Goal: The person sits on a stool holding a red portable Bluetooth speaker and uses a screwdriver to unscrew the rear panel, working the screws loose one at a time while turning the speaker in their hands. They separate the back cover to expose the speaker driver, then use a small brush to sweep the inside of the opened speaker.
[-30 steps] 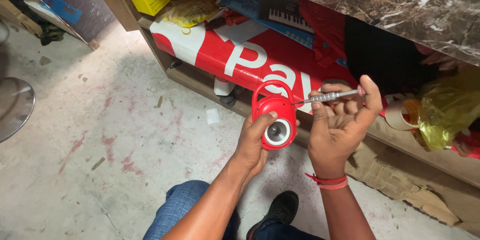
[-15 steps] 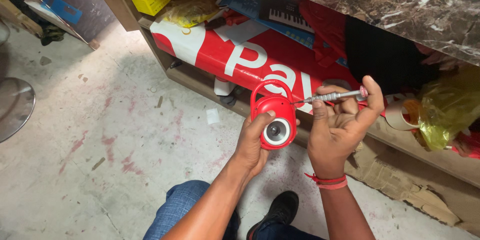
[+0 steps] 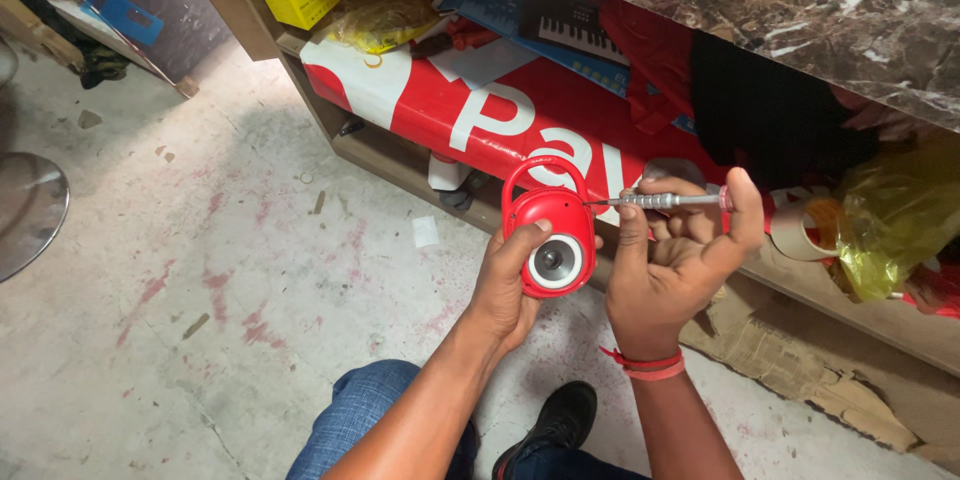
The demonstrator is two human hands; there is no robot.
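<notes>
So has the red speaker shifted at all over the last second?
No. The red speaker sits at the same spot against the white lettering on the red box behind it, held by the left hand.

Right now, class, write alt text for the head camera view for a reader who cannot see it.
The left hand holds a small red device with a handle while the right hand presses a slim metal screwdriver against its side. Behind is a cluttered shelf under a marble top.

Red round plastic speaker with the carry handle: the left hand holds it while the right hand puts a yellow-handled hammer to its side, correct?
Not a hammer. The head view shows the right hand holding a slim metal screwdriver against the red round plastic speaker, held by the left hand.
</notes>
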